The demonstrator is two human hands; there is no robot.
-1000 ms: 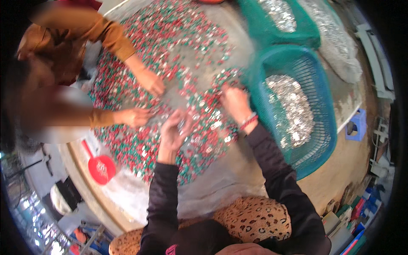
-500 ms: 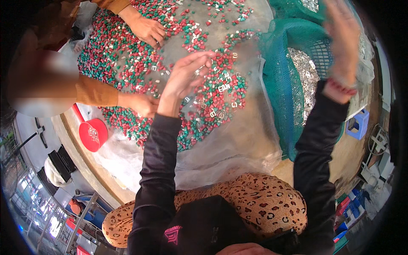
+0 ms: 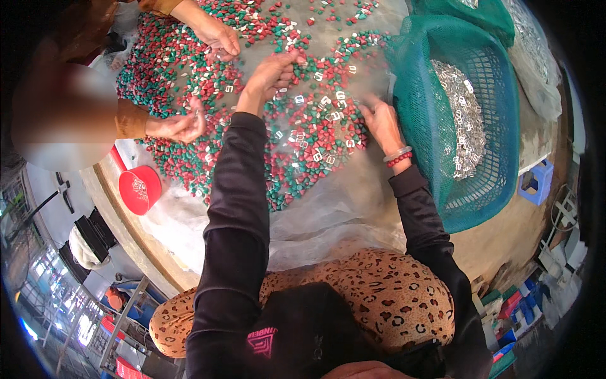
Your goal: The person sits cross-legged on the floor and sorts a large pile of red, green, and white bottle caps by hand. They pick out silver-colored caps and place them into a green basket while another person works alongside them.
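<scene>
Spread across the plastic sheet (image 3: 328, 215), red and green pellets (image 3: 189, 82) now meet both hands again: left hand (image 3: 273, 72) curled shut, right hand (image 3: 380, 121), back from the teal basket (image 3: 499, 95), fingers apart.

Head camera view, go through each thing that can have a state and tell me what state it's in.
Left hand: fingers curled, over the red and green pieces.
Right hand: palm down on the pieces beside the basket.
Teal basket: upright, partly filled with silver metal parts.
Red scoop: lying untouched on the plastic sheet.
</scene>
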